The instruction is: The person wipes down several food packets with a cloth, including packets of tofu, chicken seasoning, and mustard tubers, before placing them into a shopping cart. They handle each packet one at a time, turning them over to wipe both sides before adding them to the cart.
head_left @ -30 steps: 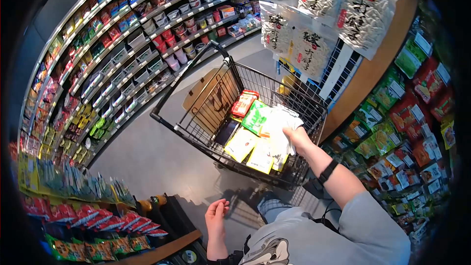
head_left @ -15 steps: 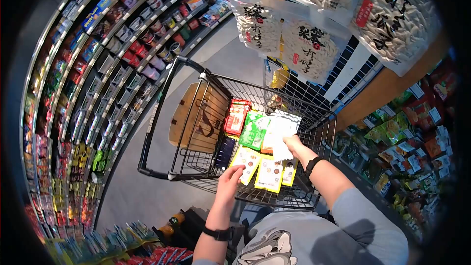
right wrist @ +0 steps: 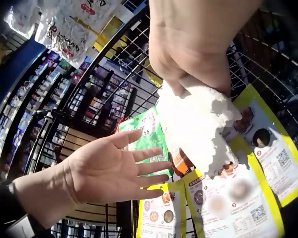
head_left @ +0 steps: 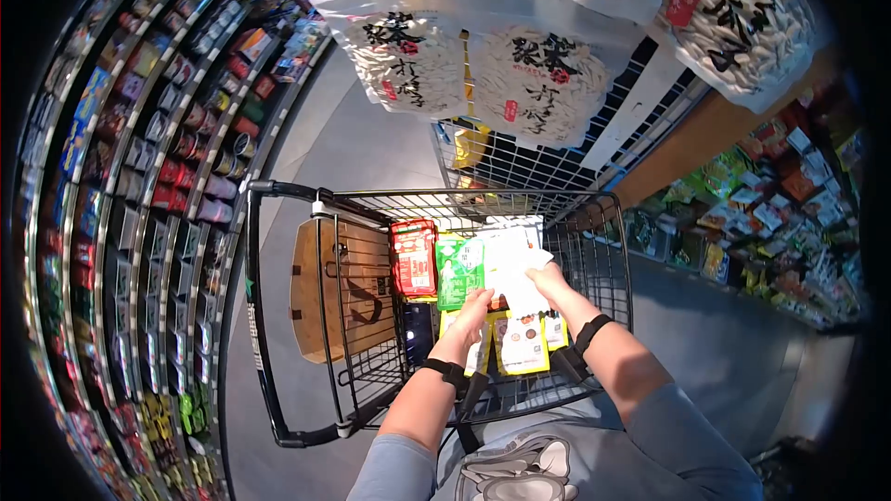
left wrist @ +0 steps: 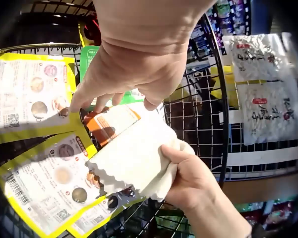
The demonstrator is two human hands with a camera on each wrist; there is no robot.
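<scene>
In the head view my right hand (head_left: 549,280) grips a white packet (head_left: 510,269) with serrated edges, bleached by strong light, over the shopping cart (head_left: 464,193). The right wrist view shows the thumb on top of the packet (right wrist: 188,116). My left hand (head_left: 471,314), fingers straight and spread, is beside the green packet (head_left: 459,269); it holds nothing in the right wrist view. Below both hands lie several white packets with yellow borders (head_left: 522,348), printed with small food pictures. An orange packet (left wrist: 111,124) shows partly under the white one.
A red packet (head_left: 414,260) lies left of the green one. A brown panel with a dark strap (head_left: 316,301) stands at the cart's handle end. Large bags of seeds (head_left: 538,79) hang beyond the cart. Stocked shelves (head_left: 139,195) line the left; more packets (head_left: 742,204) fill the right.
My left hand has risen from beside the cart and come in over the packets. The right hand keeps hold of the white packet. The view has turned, so the cart now sits squarely ahead.
</scene>
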